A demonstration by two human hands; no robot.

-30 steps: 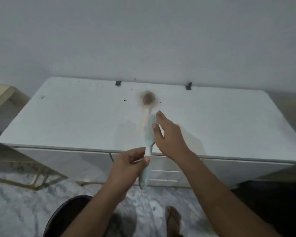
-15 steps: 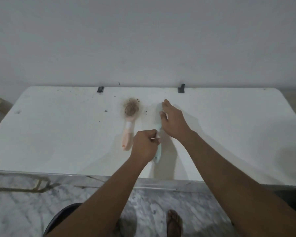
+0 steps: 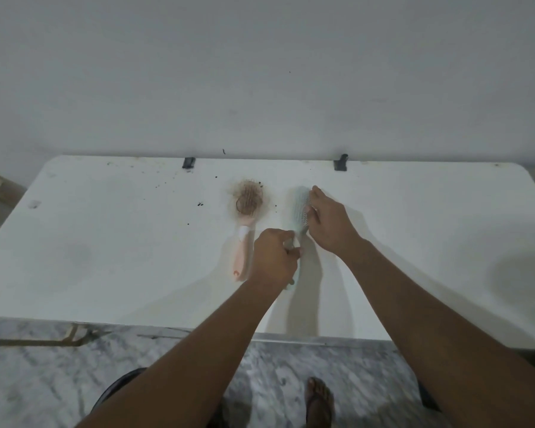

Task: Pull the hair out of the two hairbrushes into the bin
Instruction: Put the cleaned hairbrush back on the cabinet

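Both hands work a mint-green hairbrush (image 3: pixel 300 208) on a white tabletop (image 3: pixel 105 257): the left hand (image 3: pixel 274 257) is curled into a fist around its handle, while the right hand (image 3: pixel 329 223) lies over the bristle head, fingers bent down onto it. Whether those fingers have pinched any hair cannot be made out.

The green brush runs roughly 6 to 12 o'clock, handle toward the person and head toward the wall (image 3: pixel 260 72). Its visible bristles look largely bare, so this one appears close to done.

Just beside it, at about 9 o'clock from the green head and clear of both hands, lies the pink hairbrush (image 3: pixel 244 230) on much the same axis, bristles up, its round head matted with a wad of brown hair (image 3: pixel 249 197). The left hand is the nearer of the two; the pink handle sits just off its knuckles at 9 o'clock. That brush probably calls for the same hold, handle in the left and the right plucking from above.

Dark flecks (image 3: pixel 200 204) dot the tabletop around 10 o'clock of the brushes. A dark curved rim (image 3: pixel 118 384) at the lower edge, by the person's sandalled foot (image 3: pixel 318 400), may be the bin; that cannot be confirmed.
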